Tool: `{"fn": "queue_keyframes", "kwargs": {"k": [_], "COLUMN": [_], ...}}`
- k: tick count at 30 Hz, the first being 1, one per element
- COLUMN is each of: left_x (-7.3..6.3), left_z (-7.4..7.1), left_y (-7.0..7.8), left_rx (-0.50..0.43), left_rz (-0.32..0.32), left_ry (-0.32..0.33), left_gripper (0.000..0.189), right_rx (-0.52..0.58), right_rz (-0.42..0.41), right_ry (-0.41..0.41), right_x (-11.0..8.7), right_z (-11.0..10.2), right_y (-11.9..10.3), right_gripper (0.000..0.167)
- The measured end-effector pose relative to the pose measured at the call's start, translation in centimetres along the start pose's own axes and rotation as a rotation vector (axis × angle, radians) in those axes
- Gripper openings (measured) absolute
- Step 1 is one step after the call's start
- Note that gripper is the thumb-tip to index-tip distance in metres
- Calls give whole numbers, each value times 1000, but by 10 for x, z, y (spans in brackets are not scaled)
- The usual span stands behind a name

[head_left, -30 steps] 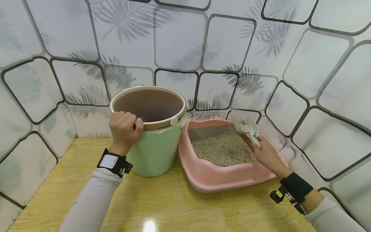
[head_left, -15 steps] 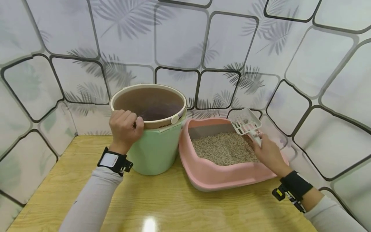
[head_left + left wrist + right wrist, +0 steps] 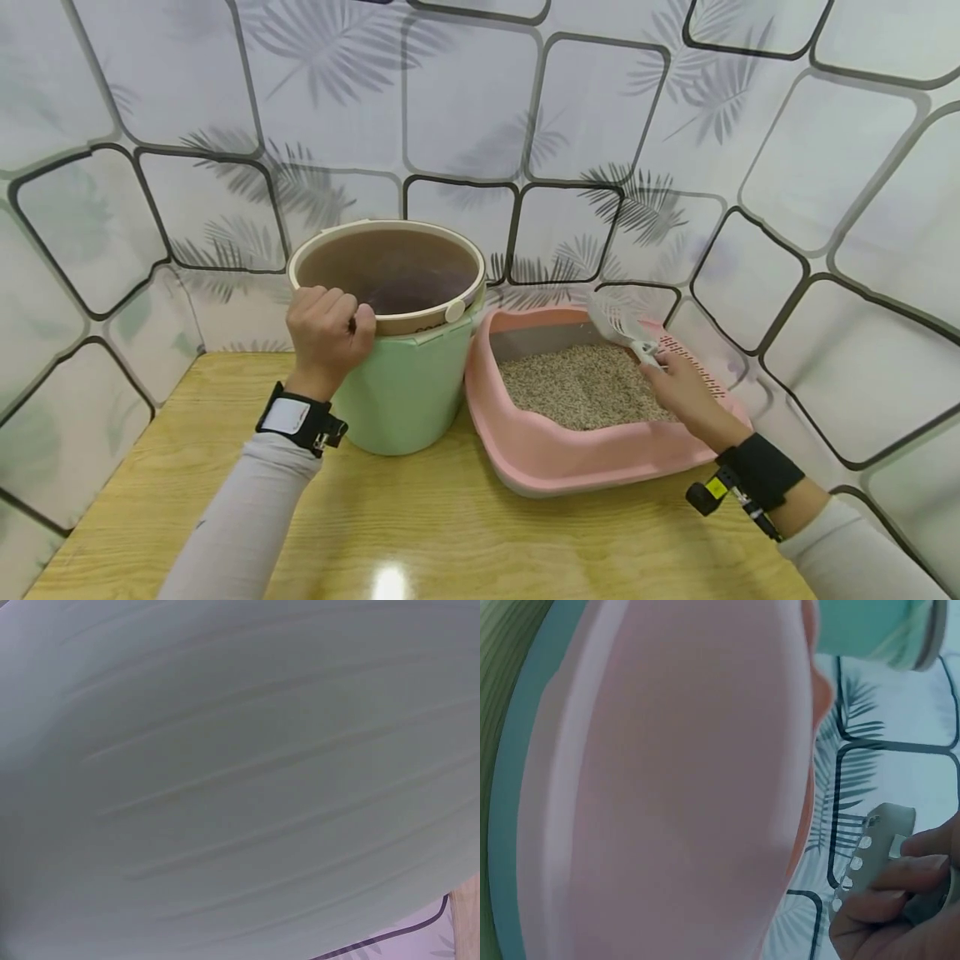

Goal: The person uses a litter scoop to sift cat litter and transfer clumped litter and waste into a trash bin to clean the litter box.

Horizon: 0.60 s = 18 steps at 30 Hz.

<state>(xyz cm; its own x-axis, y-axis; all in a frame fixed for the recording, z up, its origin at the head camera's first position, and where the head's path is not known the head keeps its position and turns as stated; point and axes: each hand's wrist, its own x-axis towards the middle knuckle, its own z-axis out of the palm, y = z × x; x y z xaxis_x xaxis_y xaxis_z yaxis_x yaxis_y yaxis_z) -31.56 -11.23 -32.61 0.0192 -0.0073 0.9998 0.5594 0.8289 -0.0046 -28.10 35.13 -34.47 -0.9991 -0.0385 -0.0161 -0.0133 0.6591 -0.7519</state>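
Observation:
A mint-green bucket point(image 3: 401, 396) with a cream rim stands on the table; its dark inside is partly visible. My left hand point(image 3: 330, 333) grips the near left of that rim, fingers curled over it. The bucket's ribbed wall point(image 3: 255, 780) fills the left wrist view. To the right sits a pink litter box point(image 3: 592, 458) holding grainy cat litter point(image 3: 585, 383). My right hand point(image 3: 684, 396) holds a pale slotted litter scoop point(image 3: 618, 321) by its handle, above the box's back right. The scoop is tilted; whether anything lies in it, I cannot tell.
Both containers stand on a wood-grain table point(image 3: 420, 533), close beside each other. A patterned curtain or wall covering point(image 3: 465, 108) rises behind them and along both sides. The box's high back rim lies close to it.
My right hand first levelled the scoop, which held a small clump, and has since tipped and lowered it slightly to the left. My left hand keeps its grip on the bucket.

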Motion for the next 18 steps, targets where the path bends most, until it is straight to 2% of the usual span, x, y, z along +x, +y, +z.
{"fn": "queue_keyframes", "kwargs": {"k": [3, 5, 12, 14, 16, 18], "left_x": [0, 0, 0, 0, 0, 0], "left_z": [0, 1, 0, 0, 1, 1], "left_y": [0, 0, 0, 0, 0, 0], "left_rx": [-1, -1, 1, 0, -1, -2], "left_rz": [-2, -3, -8, -9, -10, -11], "left_ry": [5, 8, -1, -3, -5, -4], "left_gripper": [38, 38, 38, 38, 39, 39], "right_rx": [159, 204, 188, 114, -41, -241], "right_rz": [49, 56, 64, 44, 2, -63], "right_ry": [-68, -98, -96, -65, -4, 82], "right_x": [0, 0, 0, 1, 1, 1], "right_z": [-3, -5, -10, -11, -11, -11], "right_y": [1, 1, 4, 6, 9, 12], "right_gripper": [29, 28, 31, 39, 50, 56]}}
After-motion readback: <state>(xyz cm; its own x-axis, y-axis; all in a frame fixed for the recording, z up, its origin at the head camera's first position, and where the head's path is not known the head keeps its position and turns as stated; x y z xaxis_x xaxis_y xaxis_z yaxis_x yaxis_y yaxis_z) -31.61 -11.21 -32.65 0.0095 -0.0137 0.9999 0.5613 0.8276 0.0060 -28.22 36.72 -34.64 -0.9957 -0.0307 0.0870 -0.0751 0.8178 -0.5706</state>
